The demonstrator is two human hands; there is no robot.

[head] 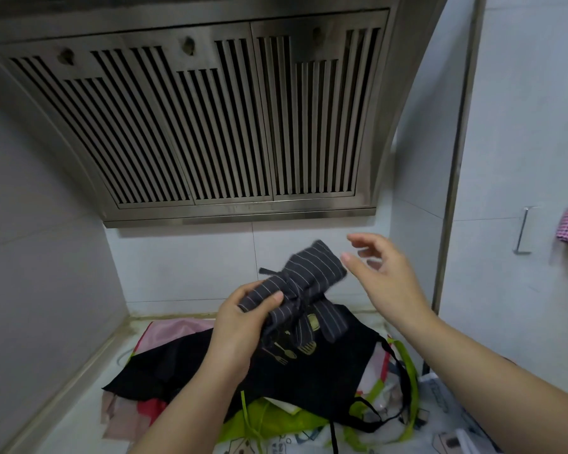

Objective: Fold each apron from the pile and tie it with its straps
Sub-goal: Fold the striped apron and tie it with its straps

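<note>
Charcoal pinstriped apron: rolled, apparently strap-tied, raised above the pile | your left hand is gripping its near end | your right hand is hovering beside it, fingers spread, empty | black apron and others are lying unfolded.

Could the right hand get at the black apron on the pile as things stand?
Probably yes. The right hand is open and empty, and the black apron lies topmost with its near right side uncovered. The left hand holds the striped bundle above its far part only.
</note>
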